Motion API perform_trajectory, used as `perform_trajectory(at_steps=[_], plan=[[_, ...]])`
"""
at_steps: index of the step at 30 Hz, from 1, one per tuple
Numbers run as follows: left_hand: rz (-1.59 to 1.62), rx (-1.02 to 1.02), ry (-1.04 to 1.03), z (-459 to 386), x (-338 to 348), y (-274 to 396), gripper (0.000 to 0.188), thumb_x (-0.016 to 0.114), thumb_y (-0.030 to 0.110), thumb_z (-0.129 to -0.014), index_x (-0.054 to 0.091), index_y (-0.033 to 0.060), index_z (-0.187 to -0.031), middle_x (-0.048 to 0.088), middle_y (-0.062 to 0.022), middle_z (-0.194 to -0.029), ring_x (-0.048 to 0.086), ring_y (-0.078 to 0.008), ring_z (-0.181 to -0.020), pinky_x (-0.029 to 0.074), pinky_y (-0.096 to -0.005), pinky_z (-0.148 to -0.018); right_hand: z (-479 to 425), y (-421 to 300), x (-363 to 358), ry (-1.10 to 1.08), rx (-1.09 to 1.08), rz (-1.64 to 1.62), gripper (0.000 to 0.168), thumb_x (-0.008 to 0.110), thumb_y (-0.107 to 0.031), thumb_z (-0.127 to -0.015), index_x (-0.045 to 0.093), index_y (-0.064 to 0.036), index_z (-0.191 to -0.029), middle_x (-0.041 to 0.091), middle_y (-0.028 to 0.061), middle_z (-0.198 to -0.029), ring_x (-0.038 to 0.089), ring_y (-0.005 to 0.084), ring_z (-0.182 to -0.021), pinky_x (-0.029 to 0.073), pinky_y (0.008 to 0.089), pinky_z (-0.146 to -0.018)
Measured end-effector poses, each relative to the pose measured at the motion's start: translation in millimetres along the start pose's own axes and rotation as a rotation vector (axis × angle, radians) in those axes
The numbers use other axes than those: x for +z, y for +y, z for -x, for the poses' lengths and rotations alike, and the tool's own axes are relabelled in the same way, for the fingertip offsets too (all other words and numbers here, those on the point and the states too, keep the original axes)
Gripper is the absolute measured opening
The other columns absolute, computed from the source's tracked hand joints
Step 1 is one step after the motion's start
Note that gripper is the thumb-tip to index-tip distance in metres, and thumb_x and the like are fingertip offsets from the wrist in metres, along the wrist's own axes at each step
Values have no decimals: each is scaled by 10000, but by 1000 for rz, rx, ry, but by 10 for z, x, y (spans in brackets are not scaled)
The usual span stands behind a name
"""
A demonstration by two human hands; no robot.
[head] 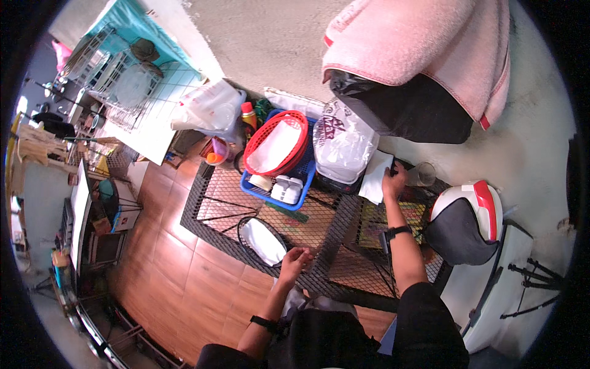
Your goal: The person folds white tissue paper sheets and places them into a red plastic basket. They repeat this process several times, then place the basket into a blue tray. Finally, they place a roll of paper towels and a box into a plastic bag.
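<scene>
My left hand (pixel 295 265) is just right of a black oval basket (pixel 240 235) lined with a white paper sheet (pixel 263 242); its fingers are loosely curled and apart, with nothing visible in them. The basket rests on a black metal-mesh table (pixel 318 272). Farther back, my right hand (pixel 395 182) reaches to the right edge of a stack of white paper sheets (pixel 375 180). Whether its fingertips pinch a sheet cannot be told. A clear drinking glass (pixel 423 174) stands just right of that hand.
Red oval baskets (pixel 302 143) with white paper sit in a blue plastic basket (pixel 276 201), beside white shakers (pixel 286 189). Behind the paper are a plastic-bagged container (pixel 343 143) and a pink towel (pixel 396 41) over a black-covered object (pixel 415 110). A helmet (pixel 465 217) is at right.
</scene>
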State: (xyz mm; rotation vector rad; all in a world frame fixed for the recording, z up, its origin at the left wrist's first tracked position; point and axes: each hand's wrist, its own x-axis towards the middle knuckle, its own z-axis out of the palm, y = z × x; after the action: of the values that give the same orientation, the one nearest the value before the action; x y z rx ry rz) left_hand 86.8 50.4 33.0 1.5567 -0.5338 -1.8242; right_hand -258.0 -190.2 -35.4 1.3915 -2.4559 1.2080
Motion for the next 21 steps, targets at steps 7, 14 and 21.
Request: perform_trajectory(at_steps=[7,14,21], plan=[[-100,109,-98,65,7,363,281,604,245,-987,593,-4,-1116,681,-83,-938,636,-135,-786,509,-272,-637,927,-410,-780,-485,39,-523,145,643,-46,-873,667,-18,-1013,659,35,-807,570,114,-707,475,284,-660],[-319,242,14,-52,-769,659,290,654,267,-948,652,19,-1099,696,-56,-875,636,-128,-775,504,-283,-646,2342,-862,-1211,-1247,-43,-519,265,676,-120,-889,635,-12,-1127,662,63,-789,638,130,-739,499,310,-645],[-667,406,450,-270,-1708,648,406,762,232,-806,616,7,-1110,685,-138,-884,654,-219,-758,518,-360,-720,3053,-1098,-986,-1236,0,-466,486,682,-243,-922,501,-13,-1309,662,71,-858,634,124,-732,513,333,-604]])
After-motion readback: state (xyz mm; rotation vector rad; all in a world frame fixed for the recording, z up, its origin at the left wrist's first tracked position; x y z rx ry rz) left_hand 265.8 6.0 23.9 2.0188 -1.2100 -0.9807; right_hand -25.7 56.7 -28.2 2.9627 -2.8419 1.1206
